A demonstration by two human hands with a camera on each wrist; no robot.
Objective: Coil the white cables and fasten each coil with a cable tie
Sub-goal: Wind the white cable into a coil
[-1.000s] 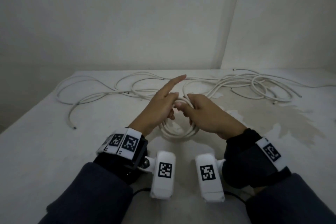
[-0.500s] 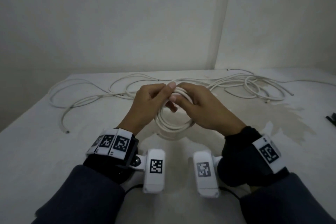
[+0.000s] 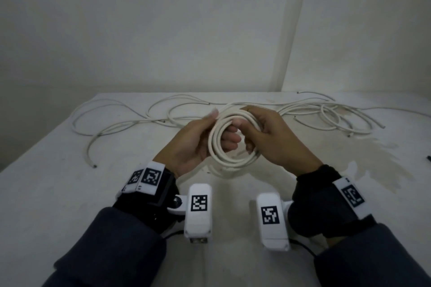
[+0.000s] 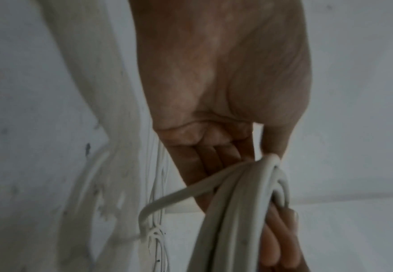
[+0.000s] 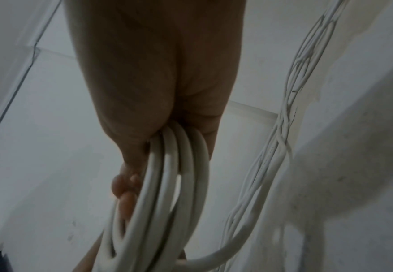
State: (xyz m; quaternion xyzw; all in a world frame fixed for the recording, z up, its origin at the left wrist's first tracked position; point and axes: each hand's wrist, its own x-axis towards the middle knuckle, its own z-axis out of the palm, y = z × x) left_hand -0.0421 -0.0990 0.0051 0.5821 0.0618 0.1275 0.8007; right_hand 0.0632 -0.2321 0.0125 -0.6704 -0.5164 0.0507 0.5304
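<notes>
A coil of white cable [image 3: 229,158] with several loops is held above the table between both hands. My left hand [image 3: 198,144] grips its left side, thumb over the top and fingers through the ring. My right hand [image 3: 272,137] grips the coil's right and top side. In the left wrist view the coil [image 4: 232,211] hangs from the curled fingers [image 4: 216,156], with a loose strand bending off to the left. In the right wrist view the coil's loops [image 5: 172,174] pass under the closed right hand. No cable tie is identifiable.
Loose white cables [image 3: 130,121] sprawl over the far left of the white table [image 3: 58,193], and another tangle of cables [image 3: 338,114] lies at the far right. A small dark object [image 3: 428,158] sits at the right edge. Walls close in behind.
The coil has been lifted and turned face-up toward the camera. My left forefinger, pointing out a second ago, has curled in, and both hands now hold the ring from opposite sides.
</notes>
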